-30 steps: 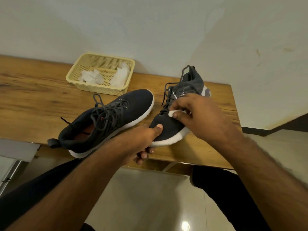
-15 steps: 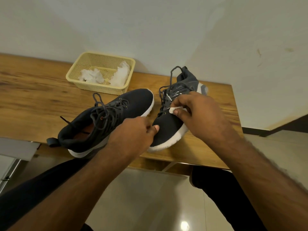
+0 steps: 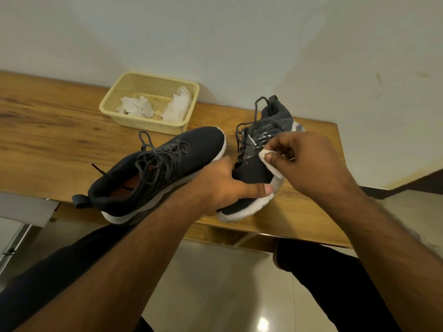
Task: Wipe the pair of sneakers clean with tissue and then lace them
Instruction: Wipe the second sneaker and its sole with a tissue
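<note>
The left hand (image 3: 223, 185) grips the toe of the right shoe (image 3: 251, 173), thumb laid across the dark upper just above the white sole, fingers curled under out of sight; that shoe sits toward the tabletop's (image 3: 48, 140) right end, toe at the front edge, heel toward the wall; the right hand (image 3: 309, 164) pinches a folded tissue (image 3: 268, 161) and presses it on the shoe's side, just below the laces; the left shoe (image 3: 153, 173) lies just beside it, tilted, heel overhanging the front edge, toe pointing to the back, laces loose; a yellow basket (image 3: 191, 92) stands at the back edge against the wall, with crumpled tissues (image 3: 136, 106) inside; dark trousers show below the table.
</note>
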